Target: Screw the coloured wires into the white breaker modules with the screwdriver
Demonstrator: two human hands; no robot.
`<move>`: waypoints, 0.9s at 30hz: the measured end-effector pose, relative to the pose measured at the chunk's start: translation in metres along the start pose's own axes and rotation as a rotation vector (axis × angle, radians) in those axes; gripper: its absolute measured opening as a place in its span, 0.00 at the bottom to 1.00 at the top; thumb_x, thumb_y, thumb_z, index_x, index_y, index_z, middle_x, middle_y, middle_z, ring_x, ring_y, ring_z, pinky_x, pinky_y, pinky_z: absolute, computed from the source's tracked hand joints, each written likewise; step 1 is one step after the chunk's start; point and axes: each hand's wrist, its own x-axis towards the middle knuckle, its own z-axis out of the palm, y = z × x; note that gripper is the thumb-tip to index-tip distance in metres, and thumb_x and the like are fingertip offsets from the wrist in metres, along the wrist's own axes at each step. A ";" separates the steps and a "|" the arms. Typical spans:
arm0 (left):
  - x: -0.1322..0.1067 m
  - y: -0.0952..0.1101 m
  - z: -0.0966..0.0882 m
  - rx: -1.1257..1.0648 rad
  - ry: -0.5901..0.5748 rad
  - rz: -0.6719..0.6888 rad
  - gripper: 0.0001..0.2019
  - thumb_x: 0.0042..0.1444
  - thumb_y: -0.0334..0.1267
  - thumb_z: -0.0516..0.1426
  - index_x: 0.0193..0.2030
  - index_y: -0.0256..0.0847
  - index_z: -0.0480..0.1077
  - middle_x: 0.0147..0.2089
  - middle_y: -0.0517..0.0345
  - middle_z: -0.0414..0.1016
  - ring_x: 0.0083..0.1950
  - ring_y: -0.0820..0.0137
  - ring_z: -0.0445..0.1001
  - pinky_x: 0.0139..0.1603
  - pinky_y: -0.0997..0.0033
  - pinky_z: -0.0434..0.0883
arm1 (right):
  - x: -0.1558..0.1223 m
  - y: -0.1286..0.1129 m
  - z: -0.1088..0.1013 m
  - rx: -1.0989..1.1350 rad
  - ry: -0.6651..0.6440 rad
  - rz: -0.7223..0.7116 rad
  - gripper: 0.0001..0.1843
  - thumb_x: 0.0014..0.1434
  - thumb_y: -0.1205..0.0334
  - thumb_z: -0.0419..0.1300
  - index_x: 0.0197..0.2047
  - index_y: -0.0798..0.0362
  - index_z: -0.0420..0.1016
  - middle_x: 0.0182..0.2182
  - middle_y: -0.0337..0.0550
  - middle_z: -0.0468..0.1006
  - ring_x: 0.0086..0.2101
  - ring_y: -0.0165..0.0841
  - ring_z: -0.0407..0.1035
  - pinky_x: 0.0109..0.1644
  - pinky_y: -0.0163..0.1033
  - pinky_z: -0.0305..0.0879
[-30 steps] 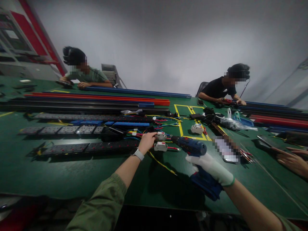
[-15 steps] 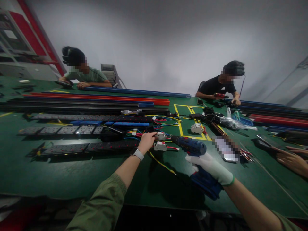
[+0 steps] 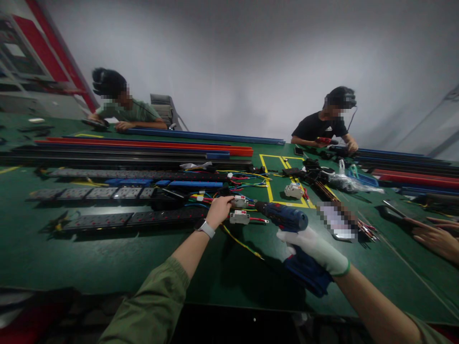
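Observation:
My left hand [image 3: 218, 211], bare with a white watch at the wrist, is closed on a small white circuit breaker [image 3: 240, 201] with coloured wires running from it. My right hand [image 3: 312, 250], in a white glove, grips a blue cordless screwdriver [image 3: 287, 217]. The tool's tip points left and touches that breaker. A second white breaker [image 3: 239, 218] with a red wire lies on the table just in front of the first. A yellow wire [image 3: 241, 243] trails toward me.
Long black power strips [image 3: 107, 220] and blue, red and black rails [image 3: 143, 145] lie across the green table [image 3: 89, 258]. A third breaker [image 3: 294, 191] sits in a yellow-taped square. Two people work at the far side; another person's hands [image 3: 435, 234] rest at the right.
My hands and the screwdriver stay in place. The person at the far right has shifted a little to the left.

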 end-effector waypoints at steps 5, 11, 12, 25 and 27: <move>0.000 0.000 -0.001 -0.002 0.006 0.003 0.19 0.68 0.33 0.56 0.62 0.44 0.81 0.59 0.51 0.83 0.61 0.59 0.80 0.70 0.61 0.69 | 0.000 0.001 0.000 0.021 -0.004 -0.004 0.25 0.58 0.42 0.70 0.46 0.52 0.72 0.23 0.33 0.73 0.24 0.29 0.66 0.28 0.35 0.61; 0.000 0.000 -0.001 -0.010 0.006 0.013 0.19 0.68 0.32 0.56 0.61 0.45 0.81 0.58 0.52 0.83 0.60 0.60 0.80 0.69 0.63 0.70 | 0.003 0.004 -0.001 0.027 -0.011 -0.037 0.27 0.58 0.42 0.71 0.48 0.52 0.71 0.20 0.32 0.72 0.21 0.29 0.65 0.26 0.35 0.59; 0.000 0.000 -0.001 -0.008 0.005 0.013 0.19 0.68 0.32 0.56 0.61 0.45 0.81 0.58 0.52 0.83 0.60 0.60 0.80 0.69 0.62 0.69 | 0.004 0.005 -0.001 0.031 -0.011 -0.035 0.27 0.58 0.42 0.71 0.49 0.52 0.71 0.21 0.31 0.72 0.21 0.29 0.64 0.26 0.35 0.59; 0.002 -0.005 0.002 0.002 0.012 0.035 0.19 0.68 0.32 0.56 0.61 0.44 0.81 0.59 0.52 0.83 0.61 0.60 0.79 0.70 0.63 0.69 | 0.001 0.001 -0.002 0.022 -0.012 -0.019 0.26 0.57 0.42 0.72 0.48 0.51 0.72 0.22 0.32 0.72 0.23 0.29 0.65 0.26 0.35 0.59; 0.002 -0.005 0.003 0.003 0.016 0.040 0.19 0.68 0.33 0.56 0.61 0.44 0.81 0.59 0.52 0.83 0.61 0.60 0.79 0.69 0.63 0.69 | 0.002 0.002 -0.002 0.021 -0.007 -0.022 0.26 0.57 0.42 0.72 0.47 0.51 0.72 0.24 0.33 0.72 0.23 0.29 0.65 0.27 0.35 0.60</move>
